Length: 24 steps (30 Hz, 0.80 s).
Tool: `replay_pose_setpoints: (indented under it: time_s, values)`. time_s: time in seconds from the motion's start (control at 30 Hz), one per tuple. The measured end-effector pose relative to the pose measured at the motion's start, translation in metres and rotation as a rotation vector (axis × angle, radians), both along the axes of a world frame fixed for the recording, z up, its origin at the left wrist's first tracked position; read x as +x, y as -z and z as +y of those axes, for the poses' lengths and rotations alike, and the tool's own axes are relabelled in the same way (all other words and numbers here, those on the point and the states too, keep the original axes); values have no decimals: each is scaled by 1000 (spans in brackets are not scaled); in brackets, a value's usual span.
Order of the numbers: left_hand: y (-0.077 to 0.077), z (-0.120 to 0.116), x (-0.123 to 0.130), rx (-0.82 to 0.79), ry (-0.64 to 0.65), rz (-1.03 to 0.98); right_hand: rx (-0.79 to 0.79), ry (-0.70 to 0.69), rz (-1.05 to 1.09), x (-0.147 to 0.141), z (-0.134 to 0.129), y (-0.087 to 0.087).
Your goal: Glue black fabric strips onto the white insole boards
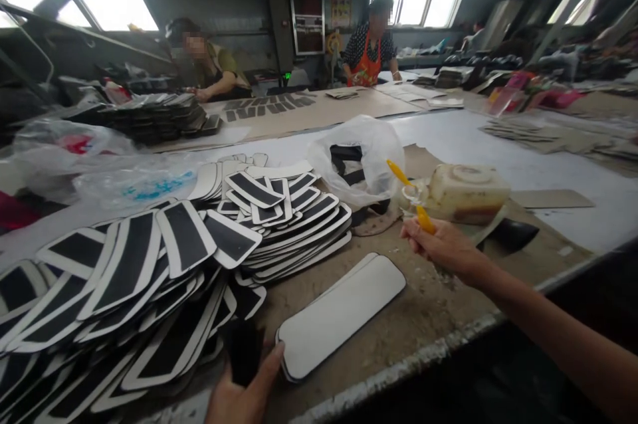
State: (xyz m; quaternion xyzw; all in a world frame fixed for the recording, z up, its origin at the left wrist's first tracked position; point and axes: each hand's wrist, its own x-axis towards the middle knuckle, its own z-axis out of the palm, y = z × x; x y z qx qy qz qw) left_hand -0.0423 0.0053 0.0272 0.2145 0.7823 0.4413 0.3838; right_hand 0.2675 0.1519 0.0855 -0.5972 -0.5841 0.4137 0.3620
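Observation:
My left hand (244, 394) is at the bottom middle, with a small dark flat piece (244, 347) between thumb and fingers. Its thumb tip meets the near left corner of a long white panel (343, 314) with rounded corners; a second panel's edge shows beneath. My right hand (438, 244) is closed on a yellow stick-like handle (425, 219). Just beyond it is the mouth of a translucent plastic container (466, 188) lying on its side, with amber liquid inside. Another yellow length (399, 173) sticks up past that mouth; whether both belong to one tool I cannot tell.
Heaps of white-bordered black panels (189, 238) spread over the left. A white plastic bag (361, 158) holds dark pieces behind them. A curved black piece (511, 236) lies right of my right hand. Across the table, two people (371, 45) work near stacked sheets (154, 115).

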Motion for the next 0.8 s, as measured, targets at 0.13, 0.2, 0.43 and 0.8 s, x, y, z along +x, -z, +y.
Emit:
replay_pose_setpoints:
  time_s: [0.13, 0.2, 0.43, 0.8]
  values:
    - [0, 4, 20, -20, 84, 100, 95, -21, 86, -7, -13, -8]
    - [-3, 3, 21, -66, 161, 18, 110, -82, 14, -21, -23, -11]
    - [0, -7, 23, -120, 239, -188, -98, -189, 334, -87, -65, 16]
    - [7, -11, 18, -87, 287, -236, -258, -190, 340, -119, -77, 45]
